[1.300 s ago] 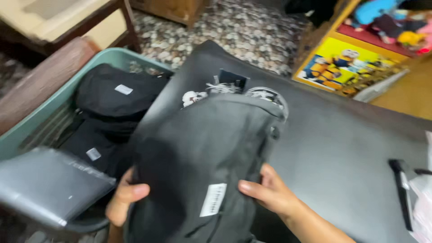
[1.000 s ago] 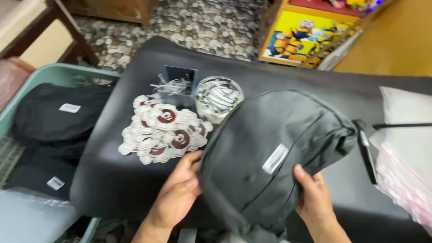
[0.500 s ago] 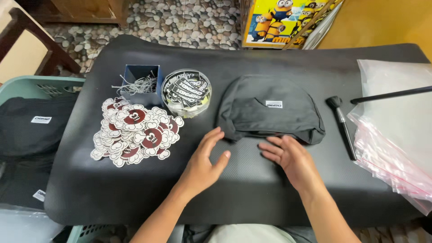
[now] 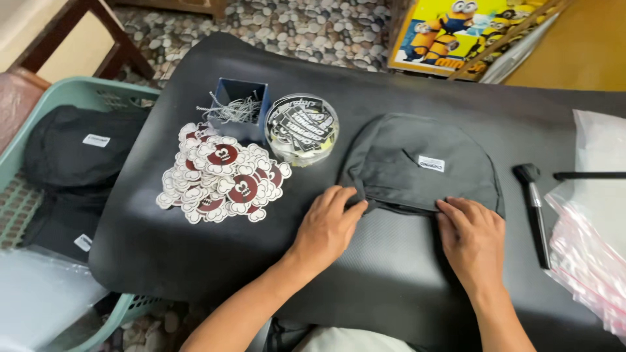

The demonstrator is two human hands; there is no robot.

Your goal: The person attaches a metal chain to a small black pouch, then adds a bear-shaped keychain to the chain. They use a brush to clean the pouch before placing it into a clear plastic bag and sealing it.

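- The dark grey backpack (image 4: 417, 163) is lying flat on the black mat (image 4: 195, 261), right of the middle, with its small white label facing up.
- The left hand (image 4: 328, 228) is resting palm down at the bag's near left corner, fingers spread flat and touching the fabric edge, gripping nothing.
- The right hand (image 4: 473, 238) is pressing flat on the bag's near right edge, fingers together and laid out, also clamping nothing.
- The two hands are sitting well apart, one at each lower corner of the bag.
- Just left of the bag, a round clear tub of tags (image 4: 302, 128) is standing upright, and beside it a small blue box of fasteners (image 4: 240, 109).
- In front of those, a pile of red-and-white paw-shaped stickers (image 4: 218, 176) is spreading across the mat.
- To the right, a black tool with a silver shaft (image 4: 535, 205) is lying near a stack of clear plastic bags (image 4: 593, 248).
- Off the mat's left edge, a teal basket (image 4: 62, 98) is holding more black bags (image 4: 78, 150).
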